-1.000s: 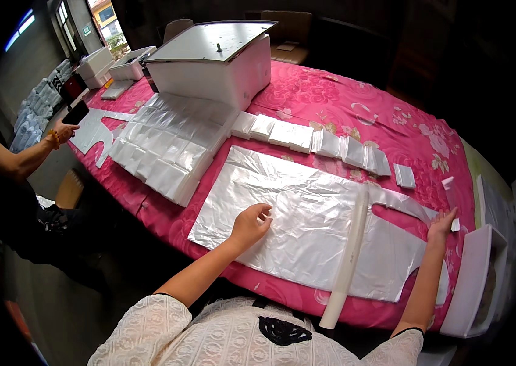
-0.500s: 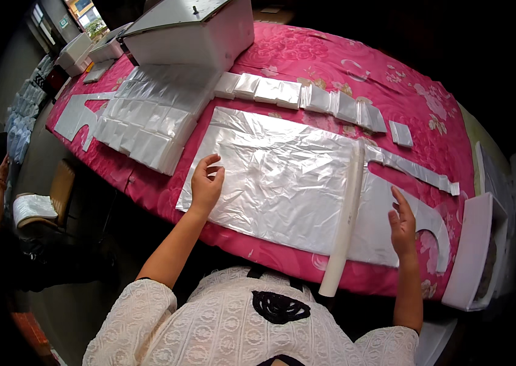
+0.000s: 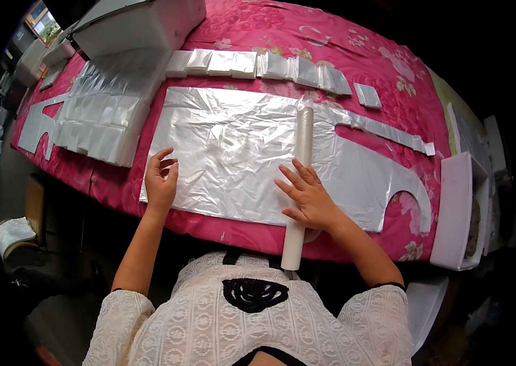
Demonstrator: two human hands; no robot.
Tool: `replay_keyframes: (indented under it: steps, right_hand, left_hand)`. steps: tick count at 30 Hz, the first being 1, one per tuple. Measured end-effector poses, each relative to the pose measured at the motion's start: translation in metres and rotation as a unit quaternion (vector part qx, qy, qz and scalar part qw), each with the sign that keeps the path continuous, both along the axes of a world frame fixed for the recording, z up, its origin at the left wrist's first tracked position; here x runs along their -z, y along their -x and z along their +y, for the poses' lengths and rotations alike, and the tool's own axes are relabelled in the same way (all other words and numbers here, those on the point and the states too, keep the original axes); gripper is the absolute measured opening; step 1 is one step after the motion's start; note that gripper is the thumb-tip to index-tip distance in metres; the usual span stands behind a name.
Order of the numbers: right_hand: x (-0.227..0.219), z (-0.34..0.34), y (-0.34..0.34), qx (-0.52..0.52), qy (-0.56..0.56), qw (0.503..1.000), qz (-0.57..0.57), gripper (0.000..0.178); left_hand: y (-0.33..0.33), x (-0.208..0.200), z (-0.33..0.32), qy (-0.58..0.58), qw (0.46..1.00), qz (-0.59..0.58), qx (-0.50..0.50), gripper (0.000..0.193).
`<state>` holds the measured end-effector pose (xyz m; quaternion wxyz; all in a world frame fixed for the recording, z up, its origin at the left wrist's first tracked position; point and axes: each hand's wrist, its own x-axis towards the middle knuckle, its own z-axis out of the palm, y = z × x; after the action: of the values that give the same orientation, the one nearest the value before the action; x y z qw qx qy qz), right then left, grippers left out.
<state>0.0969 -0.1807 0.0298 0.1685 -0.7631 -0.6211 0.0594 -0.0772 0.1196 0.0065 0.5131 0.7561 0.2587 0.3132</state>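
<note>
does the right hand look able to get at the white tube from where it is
Probably yes. The right hand lies flat on the plastic sheet, already resting across the white tube, and nothing covers the tube there.

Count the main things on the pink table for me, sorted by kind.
Large clear plastic sheet spread flat: 1
White roll lying across it: 1
Stack of folded plastic bags: 1
White foam boxes: 2
Hands resting on the sheet, left and right: 2
Total: 7
</note>
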Motion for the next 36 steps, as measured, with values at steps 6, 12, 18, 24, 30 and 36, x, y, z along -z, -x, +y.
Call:
replay_keyframes:
  steps: [6,12,18,24,30,36]
  right_hand:
    - [-0.022,0.056,0.022,-0.136,-0.093,0.961,0.221,0.055]
    - [-0.007,0.043,-0.015,-0.035,-0.066,0.996,0.042,0.050]
    - [0.005,0.078,-0.012,-0.094,-0.008,0.995,-0.015,0.058]
    - [0.011,0.138,0.001,-0.145,-0.042,0.988,-0.021,0.059]
    - [0.012,0.205,0.032,-0.164,-0.062,0.984,0.010,0.061]
    - [0.005,0.179,0.012,-0.077,-0.182,0.972,0.124,0.048]
  left_hand:
    - [-0.002,-0.006,-0.012,-0.017,1.000,-0.001,0.023,0.033]
    - [0.026,-0.005,-0.010,-0.045,0.998,0.040,0.035,0.036]
    - [0.045,-0.005,-0.012,-0.044,0.997,0.052,0.025,0.036]
    - [0.055,-0.010,-0.012,-0.051,0.998,0.044,0.011,0.036]
    - [0.061,-0.012,-0.011,-0.016,0.998,0.053,-0.005,0.036]
    - [0.074,-0.014,-0.010,-0.025,0.999,0.040,-0.006,0.036]
